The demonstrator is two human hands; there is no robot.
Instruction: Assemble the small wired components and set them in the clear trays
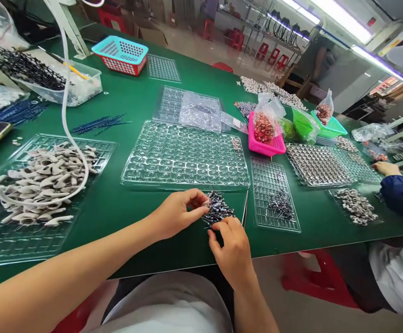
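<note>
My left hand [178,212] pinches a small pale piece [206,203] between thumb and fingers, at the left side of a pile of small dark parts with thin wire legs [218,208]. Bent at the pile's near edge, my right hand [232,240] has thumb and forefinger close together; what lies between the tips is too small to make out. Just beyond both hands lies a clear plastic tray with rows of round pockets [183,155]. A few small pale pieces [236,144] sit in its far right corner.
To the left, a heap of off-white pieces [45,175] covers a clear tray, with a white hose [64,92] looping over it. A pink basket [266,144] and a tray of dark wired parts [281,203] lie to the right. A co-worker's hand [387,168] is at far right.
</note>
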